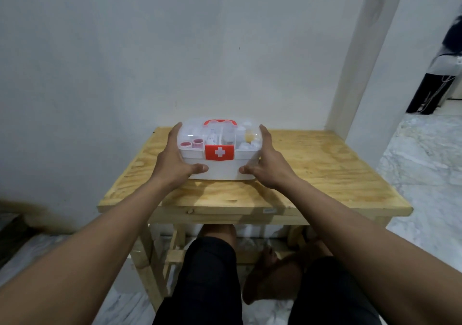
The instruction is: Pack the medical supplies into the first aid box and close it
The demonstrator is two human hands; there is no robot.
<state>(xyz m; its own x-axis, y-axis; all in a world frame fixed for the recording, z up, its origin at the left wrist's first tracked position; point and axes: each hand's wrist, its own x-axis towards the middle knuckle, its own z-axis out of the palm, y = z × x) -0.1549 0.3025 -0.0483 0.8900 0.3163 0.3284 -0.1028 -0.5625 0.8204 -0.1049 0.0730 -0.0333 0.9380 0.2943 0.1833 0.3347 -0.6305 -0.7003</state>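
Head view: at the wooden table's (312, 174) middle, the closed first aid box (220, 172), a white cross on its red latch (219, 152), sits between the straight-fingered left hand (172, 159) and right hand (268, 164), which press its ends.

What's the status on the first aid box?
Left hand, right hand pressing first aid box sides. Lid down, supplies inside. Nothing in the way.

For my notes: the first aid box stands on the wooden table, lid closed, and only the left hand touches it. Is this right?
One thing is wrong: in the head view both hands touch the first aid box, the left hand on its left side, the right hand on its right. The rest holds.
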